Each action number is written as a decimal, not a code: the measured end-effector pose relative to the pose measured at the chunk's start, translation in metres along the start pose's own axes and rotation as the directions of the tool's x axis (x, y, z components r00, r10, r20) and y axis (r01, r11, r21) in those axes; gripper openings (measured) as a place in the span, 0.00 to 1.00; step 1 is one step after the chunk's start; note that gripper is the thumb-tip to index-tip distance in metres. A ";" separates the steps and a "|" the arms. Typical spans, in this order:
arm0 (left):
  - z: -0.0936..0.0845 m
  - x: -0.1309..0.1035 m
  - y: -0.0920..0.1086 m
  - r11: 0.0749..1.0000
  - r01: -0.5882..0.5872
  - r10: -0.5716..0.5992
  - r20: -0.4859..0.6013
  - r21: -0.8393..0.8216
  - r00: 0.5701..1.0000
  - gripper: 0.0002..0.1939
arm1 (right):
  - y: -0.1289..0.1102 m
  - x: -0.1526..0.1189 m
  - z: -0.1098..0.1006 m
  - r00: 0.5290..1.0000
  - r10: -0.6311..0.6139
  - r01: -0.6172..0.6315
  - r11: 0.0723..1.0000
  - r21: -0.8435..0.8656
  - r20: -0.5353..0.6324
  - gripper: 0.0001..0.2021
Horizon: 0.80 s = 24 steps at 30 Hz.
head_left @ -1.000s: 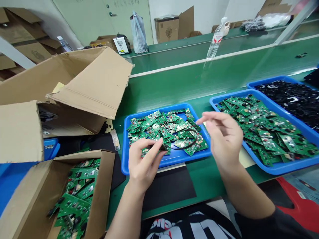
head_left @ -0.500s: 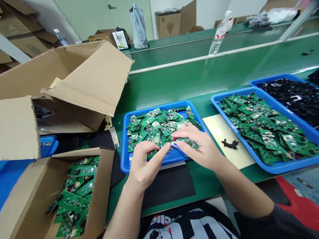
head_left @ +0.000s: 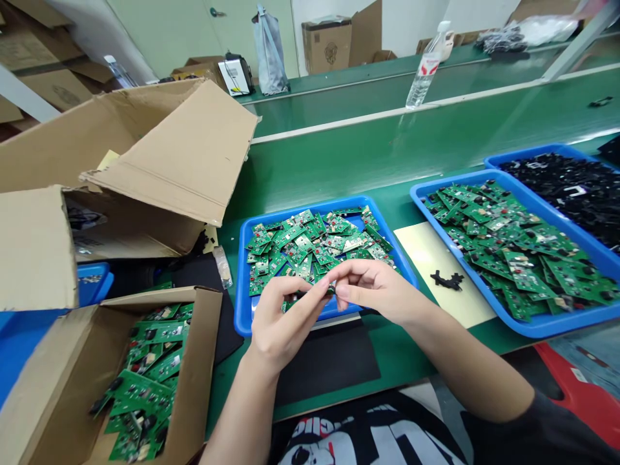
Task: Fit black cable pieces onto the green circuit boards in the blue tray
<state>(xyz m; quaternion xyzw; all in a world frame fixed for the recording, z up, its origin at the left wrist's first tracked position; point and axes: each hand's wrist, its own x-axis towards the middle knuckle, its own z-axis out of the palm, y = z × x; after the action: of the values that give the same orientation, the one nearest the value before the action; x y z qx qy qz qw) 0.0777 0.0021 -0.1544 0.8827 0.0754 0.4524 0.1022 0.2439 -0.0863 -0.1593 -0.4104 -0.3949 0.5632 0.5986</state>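
Pinching a small dark part (head_left: 332,290) between thumb and forefinger of the left grip (head_left: 281,320), just above the near side of the tray (head_left: 243,316). Meeting the same part from the right with the right grip (head_left: 371,290), fingertips bunched close; cannot tell whether pinching there too or merely touching, given so much hidden behind fingers. Judging by the pose, busy with close two-handed handling rather than picking up or setting down. Seems to call next for a steady left hold, small light movements of the right fingertips, and care to keep clear of the boards (head_left: 290,242) jumbled in the tray. Note, right of the tray, a black piece (head_left: 446,280) on a yellow card (head_left: 426,248); left of the tray and nearer, a carton (head_left: 198,368) with more boards; directly in front of the tray, a black mat (head_left: 329,361) on the surface (head_left: 400,355).
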 end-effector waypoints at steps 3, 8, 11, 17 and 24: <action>0.000 0.000 0.000 0.999 0.014 -0.012 0.036 -0.044 0.999 0.27 | 0.001 0.000 -0.001 0.998 0.046 -0.051 0.993 0.109 0.048 0.06; 0.002 -0.002 -0.003 0.999 0.003 -0.001 0.027 -0.055 1.000 0.24 | 0.003 0.000 0.000 0.994 0.056 -0.075 0.972 0.222 0.092 0.09; 0.005 -0.003 -0.004 1.000 0.023 -0.023 0.026 -0.013 0.999 0.20 | 0.003 0.000 0.002 0.997 0.040 -0.054 0.971 0.231 0.066 0.08; 0.008 -0.002 -0.003 0.998 0.053 -0.053 -0.012 -0.020 0.999 0.19 | 0.002 0.000 0.007 1.000 -0.002 0.004 0.983 0.185 -0.011 0.09; 0.011 -0.005 -0.001 0.991 0.127 -0.127 -0.003 -0.031 0.992 0.17 | 0.003 0.002 0.011 0.998 -0.014 0.023 0.989 0.148 -0.065 0.12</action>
<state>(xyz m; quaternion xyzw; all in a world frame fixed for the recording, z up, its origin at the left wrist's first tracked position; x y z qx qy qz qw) 0.0840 0.0002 -0.1649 0.8733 0.1246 0.4485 0.1441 0.2327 -0.0838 -0.1584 -0.3788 -0.3362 0.5721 0.6452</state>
